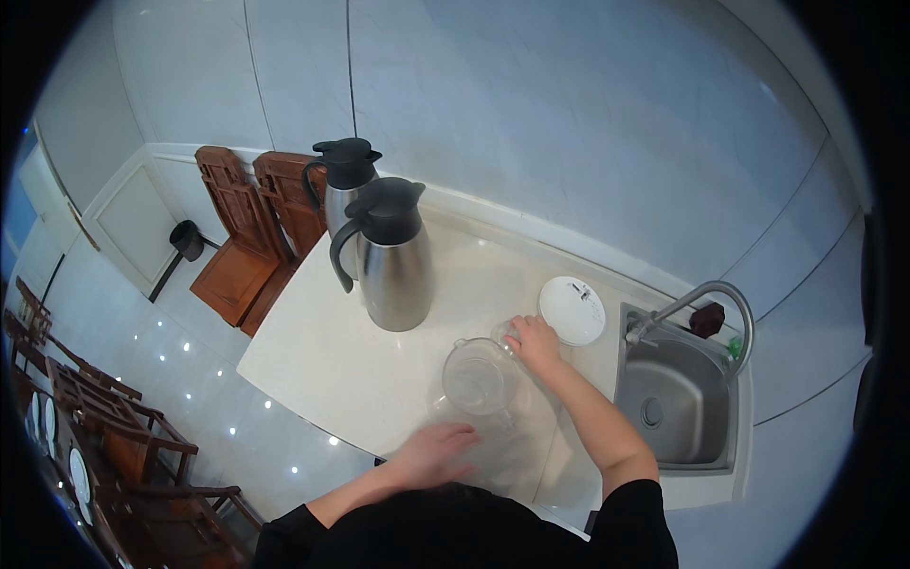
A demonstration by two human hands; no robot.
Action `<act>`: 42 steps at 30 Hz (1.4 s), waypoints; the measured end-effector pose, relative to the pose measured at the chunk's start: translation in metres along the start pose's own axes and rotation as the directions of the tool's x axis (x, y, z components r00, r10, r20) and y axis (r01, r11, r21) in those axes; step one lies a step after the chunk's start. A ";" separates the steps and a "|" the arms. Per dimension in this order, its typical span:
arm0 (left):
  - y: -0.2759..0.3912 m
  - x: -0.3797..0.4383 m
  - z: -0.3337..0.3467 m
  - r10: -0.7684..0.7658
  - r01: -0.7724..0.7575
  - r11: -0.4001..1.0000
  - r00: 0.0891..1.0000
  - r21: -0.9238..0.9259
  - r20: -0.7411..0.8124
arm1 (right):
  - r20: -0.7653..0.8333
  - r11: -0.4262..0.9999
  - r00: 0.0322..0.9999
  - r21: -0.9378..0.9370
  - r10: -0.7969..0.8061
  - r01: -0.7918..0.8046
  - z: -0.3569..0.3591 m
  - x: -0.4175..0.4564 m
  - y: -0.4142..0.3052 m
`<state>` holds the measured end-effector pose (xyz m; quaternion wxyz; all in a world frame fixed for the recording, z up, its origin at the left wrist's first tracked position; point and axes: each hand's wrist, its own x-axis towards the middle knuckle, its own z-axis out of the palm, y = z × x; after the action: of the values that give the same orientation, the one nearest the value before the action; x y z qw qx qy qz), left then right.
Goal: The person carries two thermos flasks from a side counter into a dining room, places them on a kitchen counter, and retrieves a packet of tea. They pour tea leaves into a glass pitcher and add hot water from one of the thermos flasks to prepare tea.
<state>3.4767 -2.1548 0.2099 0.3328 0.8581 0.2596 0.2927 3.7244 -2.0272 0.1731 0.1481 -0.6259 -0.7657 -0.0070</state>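
Observation:
A clear pitcher (478, 380) stands on the pale countertop in front of me, its round rim facing up. Just beyond its right side, my right hand (534, 343) has its fingers on a small clear round object (503, 333), partly covered by the hand; whether it is a lid or a cup cannot be made out. My left hand (437, 451) is slightly blurred and holds nothing, fingers apart, near the counter's front edge and short of the pitcher. A white plate (571, 311) with a dark printed motif lies behind my right hand.
Two steel vacuum jugs with black tops, one nearer (395, 277) and one behind it (345, 178), stand at the back left. On the right is a steel sink (682, 384) with a curved faucet (739, 306). Wooden chairs (238, 263) and a black bin (187, 240) are beyond the counter.

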 end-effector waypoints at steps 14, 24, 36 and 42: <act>-0.054 0.002 -0.046 -0.351 0.219 0.927 0.795 -0.306 -0.494 | 0.281 0.032 0.842 0.943 0.461 -0.332 -0.041 -0.149 -0.081; -0.010 0.068 -0.191 0.332 -0.164 0.910 0.838 0.380 -0.433 | -0.230 0.723 0.686 0.262 0.690 -0.639 -0.246 -0.187 0.022; 0.203 0.237 -0.320 0.887 -0.405 0.425 0.365 0.809 -0.283 | -0.175 0.478 0.674 -0.581 0.718 -0.659 -0.179 -0.248 0.129; 0.288 0.304 -0.329 0.643 -0.460 0.763 0.458 0.455 -0.615 | -0.204 0.694 0.676 0.377 0.708 -0.613 -0.212 -0.250 0.080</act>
<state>3.5382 -2.0078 0.7179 -0.0156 0.7292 0.1083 0.6755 3.8903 -2.2902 0.3029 0.3540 -0.8239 -0.4400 0.0489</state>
